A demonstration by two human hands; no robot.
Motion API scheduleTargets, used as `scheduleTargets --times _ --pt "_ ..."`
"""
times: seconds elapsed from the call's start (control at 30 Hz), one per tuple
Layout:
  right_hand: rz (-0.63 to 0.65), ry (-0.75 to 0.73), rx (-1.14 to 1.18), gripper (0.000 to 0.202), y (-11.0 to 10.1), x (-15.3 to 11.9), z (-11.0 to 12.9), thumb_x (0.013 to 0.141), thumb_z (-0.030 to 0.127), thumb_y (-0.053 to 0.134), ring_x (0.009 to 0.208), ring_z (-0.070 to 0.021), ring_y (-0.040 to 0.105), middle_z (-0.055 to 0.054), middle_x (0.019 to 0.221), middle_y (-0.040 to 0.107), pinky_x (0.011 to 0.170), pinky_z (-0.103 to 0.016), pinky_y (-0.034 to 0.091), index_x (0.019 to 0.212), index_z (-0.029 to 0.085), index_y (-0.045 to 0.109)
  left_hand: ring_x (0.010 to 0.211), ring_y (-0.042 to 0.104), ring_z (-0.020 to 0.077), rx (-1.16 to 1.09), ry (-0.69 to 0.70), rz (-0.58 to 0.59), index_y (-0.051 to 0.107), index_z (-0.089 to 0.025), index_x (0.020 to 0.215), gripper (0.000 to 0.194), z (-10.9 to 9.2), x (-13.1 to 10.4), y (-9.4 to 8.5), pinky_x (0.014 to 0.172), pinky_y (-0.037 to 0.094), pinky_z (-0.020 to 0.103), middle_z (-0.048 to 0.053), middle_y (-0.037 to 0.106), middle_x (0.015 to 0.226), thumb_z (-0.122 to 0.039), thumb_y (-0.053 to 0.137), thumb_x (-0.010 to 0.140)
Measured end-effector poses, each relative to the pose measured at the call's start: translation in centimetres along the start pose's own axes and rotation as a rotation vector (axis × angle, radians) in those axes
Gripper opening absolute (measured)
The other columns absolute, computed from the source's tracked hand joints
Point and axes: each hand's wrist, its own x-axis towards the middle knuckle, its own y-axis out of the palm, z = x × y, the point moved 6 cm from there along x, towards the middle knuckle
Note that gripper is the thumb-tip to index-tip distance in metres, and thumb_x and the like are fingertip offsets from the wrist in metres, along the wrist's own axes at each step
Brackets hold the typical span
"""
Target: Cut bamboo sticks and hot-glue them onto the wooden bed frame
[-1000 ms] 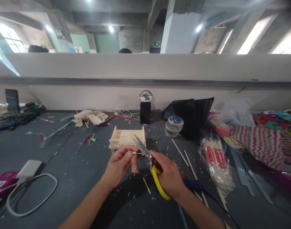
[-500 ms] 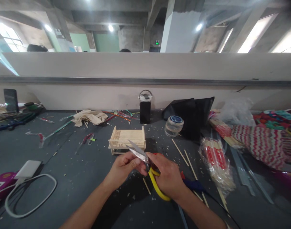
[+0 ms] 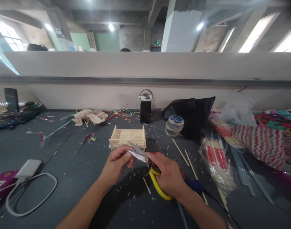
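Note:
My right hand [image 3: 168,175] grips a pair of scissors [image 3: 157,187] with yellow handles, its blades parted and pointing up and to the left. At the blade tips is my left hand [image 3: 117,163], thumb and fingers pinched together; whatever is between them is too small or hidden to make out. Just behind the hands stands a small model bed [image 3: 127,135] built of thin wooden sticks, its front partly covered by my left hand and the blades.
A lidded jar [image 3: 174,126], a phone [image 3: 145,112] and a black bag [image 3: 192,114] stand toward the back. Loose sticks [image 3: 180,152] and bagged sticks [image 3: 217,159] lie on the right. A charger with white cable [image 3: 28,170] is at left. Small scraps dot the dark table.
My left hand has shifted left and slightly up, away from the scissors' pivot to the blade tips. My right hand and the scissors have barely moved.

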Motion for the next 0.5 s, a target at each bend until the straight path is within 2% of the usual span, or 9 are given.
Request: scheduleTargets --times 0.3,0.5 --pt "-0.040 -0.094 -0.118 0.058 -0.66 -0.03 0.65 0.067 0.007 0.053 0.078 -0.0186 0.059 -0.004 0.087 0.063 0.067 -0.028 0.047 0.123 0.024 0.055 0.048 0.042 0.0077 -0.051 -0.044 -0.005 0.068 -0.015 0.078 0.021 0.68 -0.06 -0.57 0.050 0.031 0.022 -0.004 0.049 0.051 -0.033 0.075 0.072" --pt "-0.017 -0.126 -0.146 0.055 -0.75 -0.14 0.82 0.072 0.010 0.053 0.078 -0.0200 0.058 -0.005 0.088 0.062 0.066 -0.030 0.046 0.125 0.024 0.055 0.051 0.041 0.0086 0.020 -0.129 0.013 0.064 -0.013 0.061 0.021 0.58 -0.13 -0.79 0.050 0.029 0.022 -0.001 0.051 0.054 -0.029 0.079 0.064"
